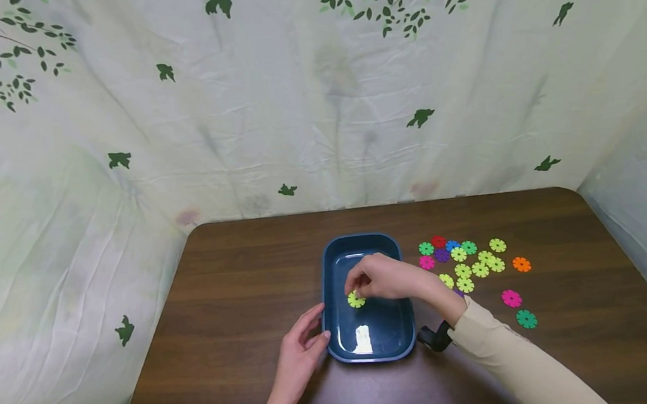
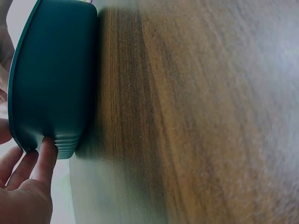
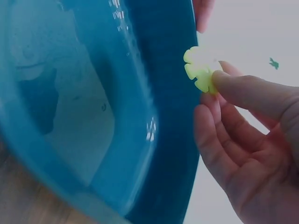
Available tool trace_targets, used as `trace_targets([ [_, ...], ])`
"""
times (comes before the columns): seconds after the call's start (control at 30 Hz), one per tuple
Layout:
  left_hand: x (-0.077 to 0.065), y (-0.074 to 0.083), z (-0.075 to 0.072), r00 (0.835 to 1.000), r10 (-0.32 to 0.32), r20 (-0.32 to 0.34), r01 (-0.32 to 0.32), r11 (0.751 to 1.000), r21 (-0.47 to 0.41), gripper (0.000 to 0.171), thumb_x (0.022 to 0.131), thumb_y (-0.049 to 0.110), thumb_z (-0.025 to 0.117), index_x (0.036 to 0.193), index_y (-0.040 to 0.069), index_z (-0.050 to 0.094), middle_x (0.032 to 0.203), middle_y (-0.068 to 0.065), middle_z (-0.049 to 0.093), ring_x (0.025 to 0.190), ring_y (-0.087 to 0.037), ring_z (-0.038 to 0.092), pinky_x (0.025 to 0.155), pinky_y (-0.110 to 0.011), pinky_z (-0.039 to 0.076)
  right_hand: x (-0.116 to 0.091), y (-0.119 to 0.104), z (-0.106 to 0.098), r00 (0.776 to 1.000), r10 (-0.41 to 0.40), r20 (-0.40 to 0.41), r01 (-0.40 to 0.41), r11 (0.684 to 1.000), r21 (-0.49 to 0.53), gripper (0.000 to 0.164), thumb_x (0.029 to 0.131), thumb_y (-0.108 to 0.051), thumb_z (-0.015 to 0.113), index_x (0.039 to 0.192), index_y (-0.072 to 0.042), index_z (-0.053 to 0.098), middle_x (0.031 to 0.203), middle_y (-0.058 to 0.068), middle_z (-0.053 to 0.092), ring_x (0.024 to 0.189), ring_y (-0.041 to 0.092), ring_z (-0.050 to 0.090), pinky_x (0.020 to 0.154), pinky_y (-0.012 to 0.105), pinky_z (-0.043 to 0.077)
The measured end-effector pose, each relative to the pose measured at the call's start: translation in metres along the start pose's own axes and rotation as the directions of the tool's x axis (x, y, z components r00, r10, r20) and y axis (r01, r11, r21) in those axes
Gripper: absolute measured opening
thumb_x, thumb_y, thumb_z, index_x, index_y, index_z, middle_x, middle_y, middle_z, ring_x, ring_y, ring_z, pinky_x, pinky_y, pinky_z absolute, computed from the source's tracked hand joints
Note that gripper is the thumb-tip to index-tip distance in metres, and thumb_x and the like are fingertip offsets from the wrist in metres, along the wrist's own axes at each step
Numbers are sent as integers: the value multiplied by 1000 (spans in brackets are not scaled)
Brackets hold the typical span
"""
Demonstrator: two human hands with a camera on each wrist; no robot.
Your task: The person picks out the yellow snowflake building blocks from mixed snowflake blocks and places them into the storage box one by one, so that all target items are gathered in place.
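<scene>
My right hand is over the blue tray, pinching a yellow-green flower-shaped disc between thumb and fingertips. The notched edge of that disc shows clearly in the right wrist view, above the tray's inner space. On the tray's left side, my left hand touches the rim and outer wall with its fingertips. Its extended fingers lie against the wall near one corner in the left wrist view. No other disc is visible on the tray floor.
Right of the tray lies a loose group of yellow-green discs with red, blue, purple, green and pink ones beside it. An orange disc, a pink disc and a green disc lie farther right. A patterned cloth hangs behind the wooden table.
</scene>
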State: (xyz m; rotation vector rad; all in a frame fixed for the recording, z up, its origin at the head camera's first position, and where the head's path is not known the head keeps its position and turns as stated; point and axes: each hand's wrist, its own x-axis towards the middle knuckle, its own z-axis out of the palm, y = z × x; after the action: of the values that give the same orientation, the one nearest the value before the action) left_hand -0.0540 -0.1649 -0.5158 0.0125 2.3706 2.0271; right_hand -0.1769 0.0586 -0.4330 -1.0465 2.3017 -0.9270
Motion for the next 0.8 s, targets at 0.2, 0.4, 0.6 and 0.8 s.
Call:
trace_targets([
  [0.2, -1, 1, 0, 1000, -4, -8, 4, 1000, -7, 49, 88, -4, 67, 135, 8, 59, 139, -8, 54, 120, -29, 57, 92, -27, 52, 13, -4, 3, 998, 10, 58, -9, 1000, -12, 13, 90, -6, 70, 100, -11, 76, 86, -9, 69, 74, 10, 60, 70, 23, 54],
  [0.4, 0, 0, 0, 999, -34, -4, 34, 999, 17, 48, 90, -1, 67, 136, 11, 59, 140, -9, 53, 121, -30, 56, 93, -28, 52, 24, -1, 10, 995, 5, 103, -5, 1000, 2, 13, 89, -1, 70, 94, -11, 76, 83, -8, 68, 74, 9, 59, 70, 22, 54],
  [0.6, 1, 0, 1, 999, -48, -10, 48, 999, 24, 48, 90, -1, 67, 135, 13, 60, 139, -9, 54, 120, -30, 57, 92, -28, 52, 34, 8, 17, 995, -5, 103, 0, 999, 50, 13, 88, -1, 70, 93, -12, 76, 84, -6, 69, 74, 10, 59, 70, 23, 54],
  [0.8, 0, -1, 1, 1000, -7, -5, 7, 1000, -4, 49, 89, -4, 66, 136, 8, 59, 139, -13, 53, 120, -33, 57, 92, -29, 52, 44, 17, 24, 990, 22, 141, -32, 998, 63, 14, 87, -1, 71, 90, -14, 76, 82, -6, 69, 72, 8, 59, 68, 23, 53],
])
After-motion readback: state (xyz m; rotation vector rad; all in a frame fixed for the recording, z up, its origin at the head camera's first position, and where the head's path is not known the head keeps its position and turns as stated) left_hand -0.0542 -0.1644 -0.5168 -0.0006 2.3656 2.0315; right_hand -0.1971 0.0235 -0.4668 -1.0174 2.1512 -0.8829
